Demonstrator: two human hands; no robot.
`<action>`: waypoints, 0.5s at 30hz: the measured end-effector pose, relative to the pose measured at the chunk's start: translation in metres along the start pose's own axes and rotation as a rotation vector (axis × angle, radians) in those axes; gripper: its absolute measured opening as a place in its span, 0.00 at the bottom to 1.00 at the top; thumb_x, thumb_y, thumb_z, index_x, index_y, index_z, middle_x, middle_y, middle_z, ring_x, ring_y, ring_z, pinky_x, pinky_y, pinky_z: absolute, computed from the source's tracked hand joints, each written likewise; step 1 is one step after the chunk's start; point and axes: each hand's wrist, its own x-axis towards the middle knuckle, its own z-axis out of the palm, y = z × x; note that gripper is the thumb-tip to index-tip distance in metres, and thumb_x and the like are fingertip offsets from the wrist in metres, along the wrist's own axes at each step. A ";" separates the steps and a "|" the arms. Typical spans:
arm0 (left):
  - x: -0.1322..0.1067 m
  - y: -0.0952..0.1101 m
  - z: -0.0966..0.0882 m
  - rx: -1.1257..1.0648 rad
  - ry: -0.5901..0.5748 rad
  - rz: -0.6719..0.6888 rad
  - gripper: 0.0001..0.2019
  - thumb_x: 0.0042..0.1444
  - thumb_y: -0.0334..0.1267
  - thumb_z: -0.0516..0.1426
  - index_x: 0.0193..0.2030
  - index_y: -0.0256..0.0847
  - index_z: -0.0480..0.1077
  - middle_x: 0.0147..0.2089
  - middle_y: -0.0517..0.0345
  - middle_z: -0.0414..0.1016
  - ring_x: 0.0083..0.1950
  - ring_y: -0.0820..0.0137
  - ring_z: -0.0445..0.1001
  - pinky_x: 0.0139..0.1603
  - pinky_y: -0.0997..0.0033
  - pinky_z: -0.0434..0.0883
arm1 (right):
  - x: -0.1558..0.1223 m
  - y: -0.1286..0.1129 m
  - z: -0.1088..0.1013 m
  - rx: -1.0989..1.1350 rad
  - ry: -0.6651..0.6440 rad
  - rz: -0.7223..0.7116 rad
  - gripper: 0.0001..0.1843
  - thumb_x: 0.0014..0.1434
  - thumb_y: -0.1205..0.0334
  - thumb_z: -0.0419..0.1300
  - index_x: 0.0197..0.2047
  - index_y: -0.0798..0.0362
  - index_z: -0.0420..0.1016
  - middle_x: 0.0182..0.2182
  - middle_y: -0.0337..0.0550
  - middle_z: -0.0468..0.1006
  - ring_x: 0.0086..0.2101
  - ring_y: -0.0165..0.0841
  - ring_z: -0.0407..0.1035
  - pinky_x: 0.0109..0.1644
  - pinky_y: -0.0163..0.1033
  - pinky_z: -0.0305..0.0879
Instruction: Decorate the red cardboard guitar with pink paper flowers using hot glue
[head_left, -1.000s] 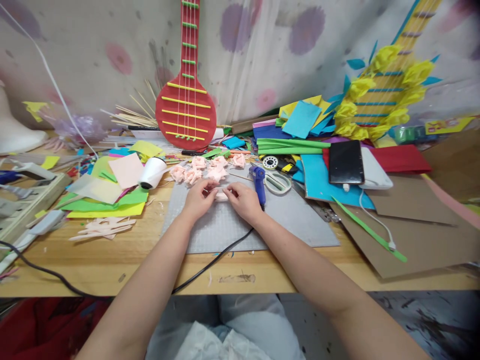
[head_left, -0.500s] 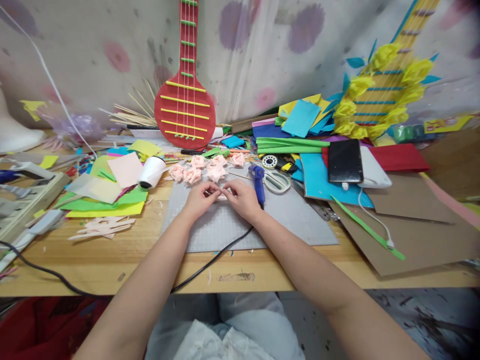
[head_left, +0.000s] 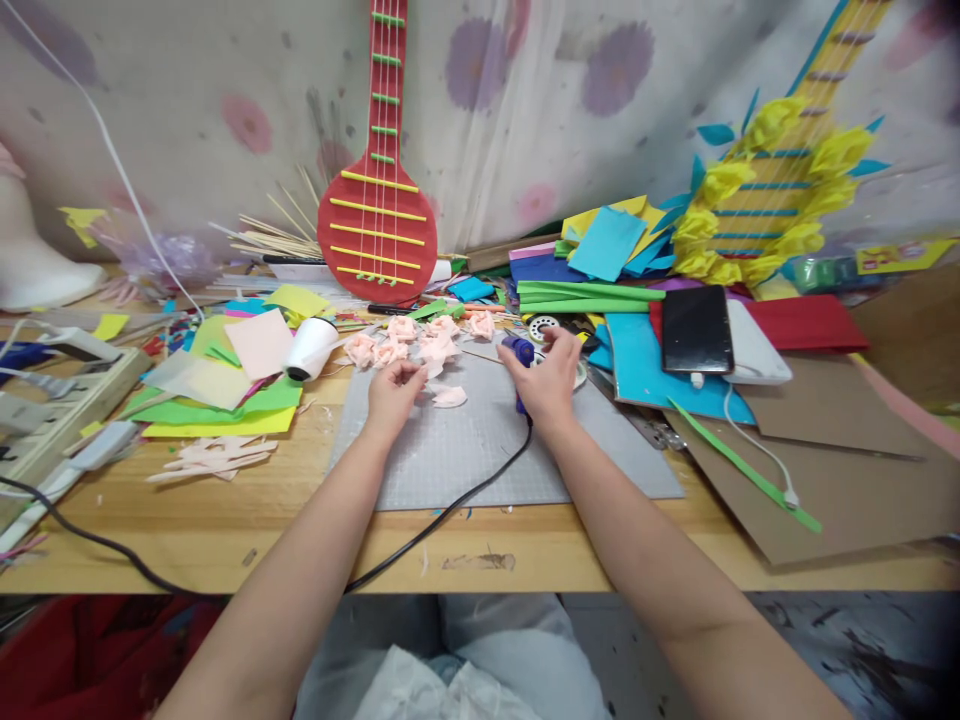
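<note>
My left hand (head_left: 394, 395) is closed in a pinch, with a small pink paper piece (head_left: 433, 368) at its fingertips. Just right of it, a curved pink paper petal (head_left: 450, 397) rests on the grey cutting mat (head_left: 450, 470). My right hand (head_left: 551, 380) is beside the blue glue gun (head_left: 519, 350), thumb near its body and fingers spread apart above the mat. Part of the glue gun and the scissors behind it are hidden by this hand. Several pink paper roses (head_left: 390, 352) sit along the mat's back edge.
A black cord (head_left: 450, 505) runs from the glue gun across the table front. Coloured paper sheets (head_left: 217, 412) and a white roll (head_left: 311, 348) lie left. A red paper lute (head_left: 377, 235) stands behind. A black phone (head_left: 697, 330) and brown cardboard (head_left: 795, 490) are right.
My hands have parted. The right one has moved right to the glue gun and spread its fingers; the left stays pinched. A pink petal on the mat now shows between them.
</note>
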 end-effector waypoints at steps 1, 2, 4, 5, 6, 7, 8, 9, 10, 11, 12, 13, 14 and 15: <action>0.001 -0.001 0.000 -0.014 0.035 0.007 0.12 0.39 0.43 0.62 0.26 0.37 0.69 0.22 0.62 0.69 0.23 0.76 0.67 0.22 0.77 0.66 | 0.000 0.006 0.005 -0.026 -0.066 0.051 0.30 0.45 0.46 0.62 0.46 0.57 0.63 0.43 0.54 0.66 0.45 0.42 0.61 0.49 0.47 0.59; 0.001 -0.002 -0.001 -0.029 0.070 0.011 0.13 0.39 0.43 0.62 0.27 0.37 0.69 0.23 0.61 0.69 0.24 0.75 0.68 0.21 0.77 0.66 | -0.001 0.011 0.010 -0.051 -0.136 0.094 0.28 0.44 0.47 0.63 0.43 0.57 0.64 0.41 0.52 0.67 0.44 0.42 0.62 0.49 0.48 0.60; 0.003 -0.003 -0.002 -0.052 0.131 0.012 0.13 0.39 0.43 0.62 0.28 0.36 0.69 0.23 0.61 0.70 0.24 0.75 0.69 0.20 0.78 0.66 | -0.002 0.019 0.016 -0.089 -0.235 0.121 0.23 0.45 0.50 0.62 0.39 0.56 0.66 0.38 0.51 0.69 0.42 0.42 0.63 0.48 0.48 0.60; 0.003 -0.003 -0.003 -0.058 0.150 0.008 0.12 0.39 0.43 0.62 0.28 0.36 0.69 0.23 0.60 0.70 0.24 0.74 0.69 0.20 0.78 0.66 | -0.002 0.021 0.017 -0.096 -0.262 0.126 0.20 0.45 0.50 0.61 0.37 0.56 0.67 0.37 0.51 0.70 0.41 0.42 0.64 0.47 0.48 0.60; 0.004 -0.003 -0.003 -0.060 0.157 0.002 0.12 0.39 0.42 0.62 0.28 0.36 0.69 0.23 0.60 0.70 0.24 0.74 0.69 0.20 0.77 0.66 | -0.002 0.021 0.017 -0.094 -0.272 0.133 0.19 0.46 0.51 0.60 0.36 0.56 0.68 0.36 0.51 0.71 0.40 0.42 0.65 0.47 0.47 0.61; 0.004 -0.003 -0.003 -0.062 0.158 -0.002 0.12 0.39 0.42 0.62 0.28 0.37 0.69 0.23 0.60 0.70 0.24 0.74 0.69 0.20 0.77 0.66 | -0.001 0.021 0.016 -0.081 -0.267 0.148 0.18 0.47 0.51 0.60 0.36 0.56 0.68 0.36 0.51 0.72 0.40 0.42 0.66 0.46 0.47 0.61; 0.004 -0.004 -0.003 -0.063 0.154 -0.003 0.11 0.39 0.42 0.62 0.28 0.37 0.70 0.23 0.60 0.70 0.24 0.74 0.69 0.20 0.77 0.66 | 0.000 0.019 0.014 -0.060 -0.247 0.170 0.19 0.48 0.50 0.59 0.37 0.57 0.69 0.36 0.52 0.72 0.39 0.42 0.66 0.45 0.47 0.62; 0.004 -0.004 -0.003 -0.065 0.150 -0.001 0.11 0.39 0.41 0.62 0.28 0.37 0.70 0.23 0.60 0.70 0.24 0.74 0.69 0.20 0.77 0.66 | 0.001 0.017 0.011 -0.033 -0.212 0.197 0.20 0.48 0.49 0.59 0.38 0.57 0.69 0.36 0.52 0.73 0.39 0.42 0.67 0.45 0.47 0.62; 0.004 -0.004 -0.003 -0.066 0.147 0.001 0.11 0.39 0.41 0.62 0.28 0.37 0.70 0.23 0.60 0.70 0.24 0.74 0.69 0.20 0.77 0.66 | 0.002 0.014 0.009 0.003 -0.164 0.224 0.22 0.49 0.47 0.58 0.39 0.56 0.69 0.35 0.52 0.74 0.39 0.42 0.68 0.44 0.47 0.63; 0.004 -0.004 -0.003 -0.069 0.145 0.002 0.11 0.39 0.41 0.62 0.28 0.37 0.70 0.23 0.60 0.70 0.24 0.74 0.69 0.20 0.77 0.66 | 0.002 0.010 0.007 0.053 -0.117 0.244 0.23 0.49 0.45 0.58 0.40 0.56 0.69 0.35 0.51 0.75 0.38 0.42 0.68 0.43 0.46 0.63; 0.004 -0.005 -0.003 -0.071 0.144 0.003 0.11 0.39 0.41 0.61 0.28 0.37 0.70 0.23 0.60 0.70 0.24 0.74 0.69 0.20 0.77 0.66 | 0.002 0.006 0.006 0.121 -0.086 0.253 0.24 0.50 0.44 0.56 0.41 0.56 0.69 0.35 0.51 0.75 0.37 0.40 0.69 0.42 0.45 0.64; 0.004 -0.005 -0.003 -0.074 0.144 0.004 0.11 0.39 0.41 0.61 0.28 0.37 0.70 0.23 0.61 0.70 0.24 0.74 0.69 0.19 0.77 0.66 | 0.000 0.001 0.005 0.204 -0.085 0.254 0.25 0.51 0.43 0.55 0.42 0.55 0.69 0.34 0.49 0.76 0.35 0.39 0.70 0.40 0.44 0.65; 0.005 -0.005 -0.003 -0.076 0.145 0.004 0.11 0.39 0.41 0.61 0.28 0.37 0.70 0.23 0.61 0.70 0.24 0.74 0.69 0.19 0.77 0.66 | -0.002 -0.003 0.006 0.299 -0.127 0.244 0.25 0.52 0.42 0.54 0.42 0.55 0.69 0.32 0.48 0.76 0.32 0.36 0.70 0.37 0.42 0.66; 0.005 -0.006 -0.003 -0.078 0.149 0.004 0.11 0.39 0.41 0.61 0.28 0.37 0.69 0.23 0.61 0.70 0.23 0.74 0.69 0.19 0.77 0.66 | -0.005 -0.007 0.006 0.389 -0.204 0.226 0.25 0.52 0.42 0.53 0.42 0.55 0.69 0.30 0.46 0.76 0.29 0.34 0.70 0.34 0.39 0.66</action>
